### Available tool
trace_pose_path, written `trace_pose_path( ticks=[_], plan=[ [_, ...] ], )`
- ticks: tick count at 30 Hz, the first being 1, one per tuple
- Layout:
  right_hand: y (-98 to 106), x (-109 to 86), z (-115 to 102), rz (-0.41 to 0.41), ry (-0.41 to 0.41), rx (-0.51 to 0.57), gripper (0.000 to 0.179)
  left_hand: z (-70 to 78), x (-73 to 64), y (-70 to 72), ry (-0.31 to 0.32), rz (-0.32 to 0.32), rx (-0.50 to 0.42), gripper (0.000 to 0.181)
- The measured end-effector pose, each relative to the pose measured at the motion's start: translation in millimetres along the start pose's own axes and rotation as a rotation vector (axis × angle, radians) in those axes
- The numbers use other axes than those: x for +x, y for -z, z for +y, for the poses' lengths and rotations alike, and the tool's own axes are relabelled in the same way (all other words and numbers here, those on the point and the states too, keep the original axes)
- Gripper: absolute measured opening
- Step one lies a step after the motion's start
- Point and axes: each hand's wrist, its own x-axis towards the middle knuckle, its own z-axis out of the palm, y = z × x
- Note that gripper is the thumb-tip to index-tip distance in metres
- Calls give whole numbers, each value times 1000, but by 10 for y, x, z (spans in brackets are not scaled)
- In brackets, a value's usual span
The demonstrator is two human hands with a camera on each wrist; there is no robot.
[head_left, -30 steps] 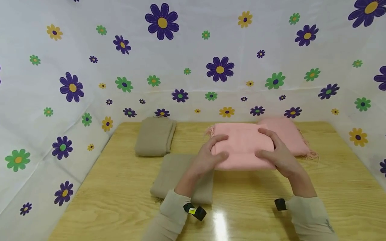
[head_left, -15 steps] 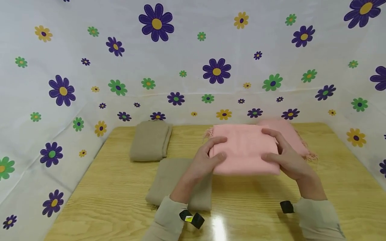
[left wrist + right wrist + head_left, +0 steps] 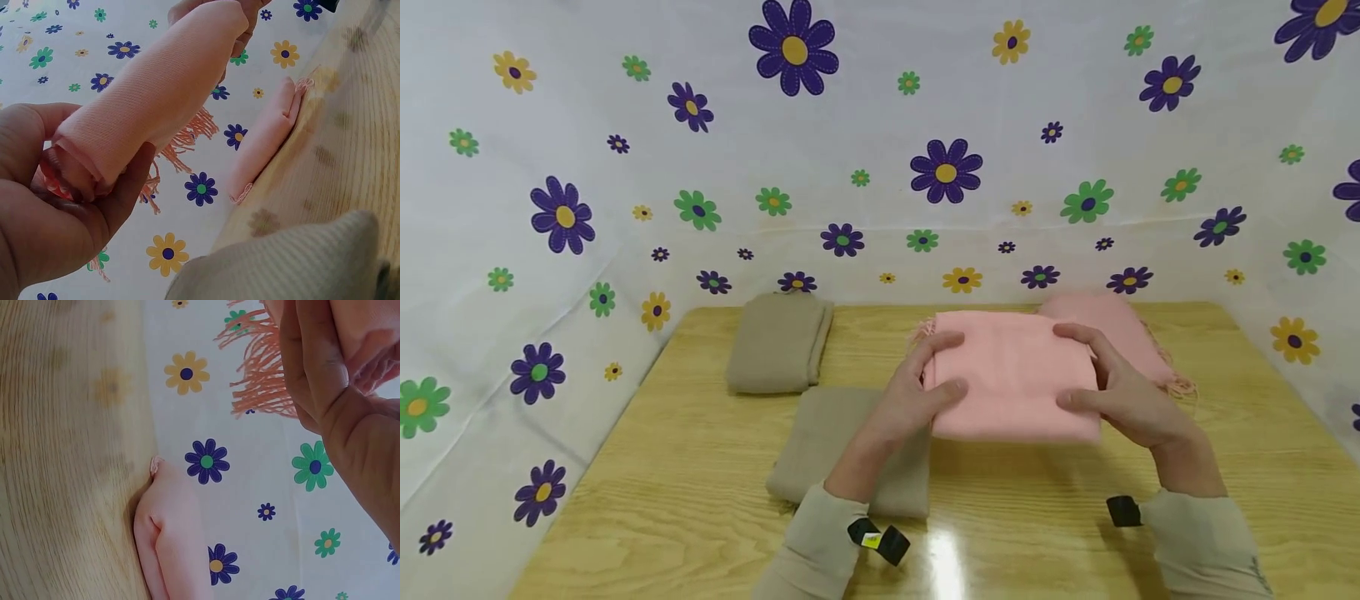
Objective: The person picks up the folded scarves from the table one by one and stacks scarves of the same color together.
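Observation:
A folded pink fringed scarf (image 3: 1011,375) is held up above the table between both hands. At its left end my left hand (image 3: 913,392) grips it, thumb on the near face and fingers around the edge. My right hand (image 3: 1123,396) grips the opposite end the same way. Orange-pink fringe (image 3: 265,369) hangs from its underside in the right wrist view. Behind it, a second folded pink scarf (image 3: 1105,333) lies at the table's back right, partly hidden by the held one. In the left wrist view this second scarf (image 3: 269,137) rests flat on the wood.
Two folded beige cloths lie on the wooden table (image 3: 662,467): one at the back left (image 3: 778,346), the other (image 3: 820,450) nearer, partly under the left forearm in the head view. A white flowered curtain (image 3: 850,108) encloses the back and sides.
The held pink scarf has shifted slightly toward me and to the right, still in both hands. The right hand has moved a little right. The head view has shifted a bit.

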Motion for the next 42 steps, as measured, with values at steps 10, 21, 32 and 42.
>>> trace_pose_path(
  ticks=[10,21,32,42],
  plan=[
    [14,-106,99,-62,-23,-89,74,-82,-139,-26,90,4,61,57],
    [89,-153,100,-187,20,-77,63,-90,-129,-40,75,-25,36,57],
    [123,-122,41,-145,19,-93,62,-43,-7,-11,50,-28,37,50],
    [89,-81,58,-145,28,-84,51,-27,-40,68,62,-79,-36,50]
  ],
)
